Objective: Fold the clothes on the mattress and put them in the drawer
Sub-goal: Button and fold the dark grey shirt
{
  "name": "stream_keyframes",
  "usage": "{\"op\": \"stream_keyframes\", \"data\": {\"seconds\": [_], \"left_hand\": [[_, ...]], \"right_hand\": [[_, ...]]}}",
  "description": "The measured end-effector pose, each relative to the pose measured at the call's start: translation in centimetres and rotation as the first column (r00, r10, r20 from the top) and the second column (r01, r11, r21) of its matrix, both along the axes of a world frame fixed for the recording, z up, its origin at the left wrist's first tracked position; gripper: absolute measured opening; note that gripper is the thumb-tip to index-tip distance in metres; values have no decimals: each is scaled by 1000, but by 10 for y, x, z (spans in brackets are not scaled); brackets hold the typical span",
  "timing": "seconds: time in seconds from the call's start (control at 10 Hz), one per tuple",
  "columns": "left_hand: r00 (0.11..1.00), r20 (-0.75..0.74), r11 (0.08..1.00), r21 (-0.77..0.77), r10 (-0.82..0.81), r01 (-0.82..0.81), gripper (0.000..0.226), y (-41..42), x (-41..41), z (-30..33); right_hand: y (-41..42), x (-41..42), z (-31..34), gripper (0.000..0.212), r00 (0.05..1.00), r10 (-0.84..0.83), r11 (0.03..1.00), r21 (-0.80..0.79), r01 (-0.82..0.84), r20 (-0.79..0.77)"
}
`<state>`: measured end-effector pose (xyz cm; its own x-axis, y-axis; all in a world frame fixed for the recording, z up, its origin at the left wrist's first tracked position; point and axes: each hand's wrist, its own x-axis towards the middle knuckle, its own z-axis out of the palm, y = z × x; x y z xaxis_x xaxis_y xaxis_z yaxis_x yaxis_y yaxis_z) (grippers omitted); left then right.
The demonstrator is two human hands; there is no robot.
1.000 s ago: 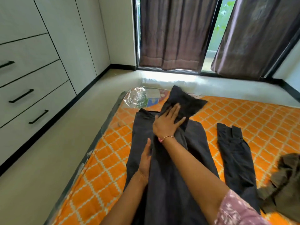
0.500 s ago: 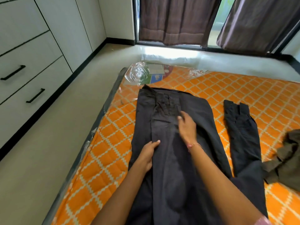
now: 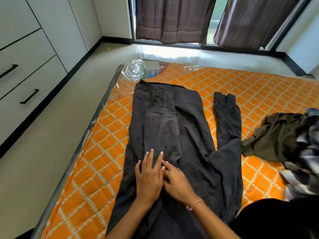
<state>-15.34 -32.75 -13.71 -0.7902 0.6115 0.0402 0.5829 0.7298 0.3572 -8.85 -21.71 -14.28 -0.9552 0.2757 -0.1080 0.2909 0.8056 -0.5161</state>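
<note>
Head view, reading from the left: we see the drawer fronts [image 3: 25, 80] along the left wall, all closed, well apart from the orange mattress [image 3: 96, 163] on the floor. On the mattress the dark shirt [image 3: 172, 128] lies flat, its long axis running straight away from us, one sleeve already folded in over the middle and the other sleeve [image 3: 226, 118] stretched out alongside to the right.

Our left hand [image 3: 149, 176] rests palm-down on the near part of the folded sleeve, fingers [image 3: 151, 157] straight and slightly spread, gripping nothing. Our right hand [image 3: 177, 181] lies just beside it — touching it at the fingertips, flat on the cloth, fingers loosely extended and also holding nothing. Both hands sit at the near middle of the garment, so the unfolded sleeve lies away to the right, nearer our right hand.

Further right, a crumpled olive garment [image 3: 276, 135] and a patterned one [image 3: 307, 161] wait, unfolded — we judge the task is at an early stage.
</note>
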Motion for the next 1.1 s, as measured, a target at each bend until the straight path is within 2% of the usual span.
{"op": "stream_keyframes", "data": {"seconds": [0.1,0.2,0.3,0.4,0.5,0.6,0.7,0.8,0.9,1.0,1.1], "left_hand": [[998,8,968,-244,-55,55,67,-12,2,-27],[998,25,954,-292,-58,63,70,-13,1,-32],[997,-18,964,-257,-73,66,67,-4,4,-31],[999,9,967,-249,-49,50,90,12,5,-27],[995,1,955,-280,-99,95,88,41,6,-10],[976,211,946,-301,-54,118,88,53,6,-5],[847,524,978,-205,89,24,83,69,-3,16],[594,797,948,98,107,-302,62,84,-19,60],[288,872,712,489,-395,-503,53,76,-54,137],[251,776,640,623,-579,-449,56,56,-70,162],[369,795,506,597,-482,-623,49,6,-85,140]], "right_hand": [[70,25,29,40,824,-509,860,-175,479,-247],[121,40,41,41,559,-810,584,-145,799,-179],[165,50,40,62,248,-944,209,-186,960,218],[194,54,26,66,225,-920,71,-428,901,322],[224,56,33,42,334,-852,-154,-804,575,402],[225,56,58,21,439,-808,-282,-911,300,394],[208,49,110,30,548,-820,-330,-920,-214,166],[174,29,141,41,576,-816,-149,-940,-306,-58],[79,-16,174,40,725,-507,602,-794,-88,-466],[12,-22,161,45,893,-47,861,-471,-190,-447],[-24,-3,134,69,988,-104,754,-657,2,-117]]}}
